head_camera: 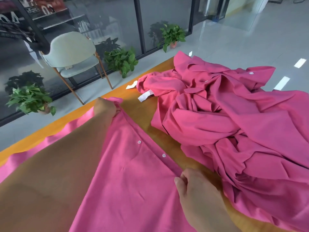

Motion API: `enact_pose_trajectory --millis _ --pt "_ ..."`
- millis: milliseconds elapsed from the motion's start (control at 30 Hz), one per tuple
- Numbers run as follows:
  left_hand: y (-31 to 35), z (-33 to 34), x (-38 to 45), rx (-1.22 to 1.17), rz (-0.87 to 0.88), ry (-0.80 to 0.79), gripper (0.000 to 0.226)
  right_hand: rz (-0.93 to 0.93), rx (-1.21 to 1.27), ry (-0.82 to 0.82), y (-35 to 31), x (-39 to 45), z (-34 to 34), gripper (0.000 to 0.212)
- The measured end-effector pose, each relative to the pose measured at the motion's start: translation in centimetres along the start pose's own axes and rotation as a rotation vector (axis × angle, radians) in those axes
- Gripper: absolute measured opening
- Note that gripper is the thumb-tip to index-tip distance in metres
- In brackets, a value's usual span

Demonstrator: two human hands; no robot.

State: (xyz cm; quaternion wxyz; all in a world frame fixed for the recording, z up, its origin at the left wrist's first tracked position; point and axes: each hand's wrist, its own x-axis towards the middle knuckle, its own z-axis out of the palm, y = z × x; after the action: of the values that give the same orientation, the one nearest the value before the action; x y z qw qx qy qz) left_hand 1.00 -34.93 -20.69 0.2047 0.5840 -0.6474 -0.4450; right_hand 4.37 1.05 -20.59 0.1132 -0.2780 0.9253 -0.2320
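Naming the step first: what is being done to the pink shirt [130, 181]? (Reader)

Spreading it flat, by the look of it. The shirt lies across the lower centre and lower left of the frame on the orange table [147, 118], its buttoned edge [150, 148] pulled into a straight diagonal. The left hand [104, 108], centre left, curls its fingers round the far end of that edge. The right hand [192, 185], lower centre, pinches the near end between thumb and fingers. (Legend)

And the next move? (Reader)

Probably lowering the taut edge onto the table and smoothing the panel before any fold, with even tension in both grips so the edge does not skew. The heap of pink garments [225, 123], at right and near the shirt, should be kept clear of it. A chair [71, 52] and potted plants [121, 61] stand upper left. (Legend)
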Motion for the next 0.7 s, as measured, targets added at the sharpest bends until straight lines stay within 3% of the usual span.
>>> enact_pose_trajectory --millis 133,267,400,500,700 --pt "-1.0 0.1 -1.0 0.157 0.18 0.06 0.034 -0.009 0.005 0.128 1.0 -0.1 0.2 0.042" --pt "-0.3 0.0 -4.1 0.449 0.531 -0.01 0.055 -0.007 0.07 0.022 1.6 -0.1 0.4 0.018" --pt "-1.2 -0.3 -7.8 0.556 0.958 -0.282 0.047 0.053 0.113 -0.113 1.5 0.2 -0.5 0.017" --pt "-1.9 -1.1 -9.5 0.786 0.958 -0.5 0.045 0.081 0.095 -0.174 1.2 0.4 -1.0 0.02" --pt "-1.3 -2.1 -9.9 0.898 0.937 -0.569 0.027 0.08 0.063 -0.221 -0.1 1.0 -1.2 0.026"
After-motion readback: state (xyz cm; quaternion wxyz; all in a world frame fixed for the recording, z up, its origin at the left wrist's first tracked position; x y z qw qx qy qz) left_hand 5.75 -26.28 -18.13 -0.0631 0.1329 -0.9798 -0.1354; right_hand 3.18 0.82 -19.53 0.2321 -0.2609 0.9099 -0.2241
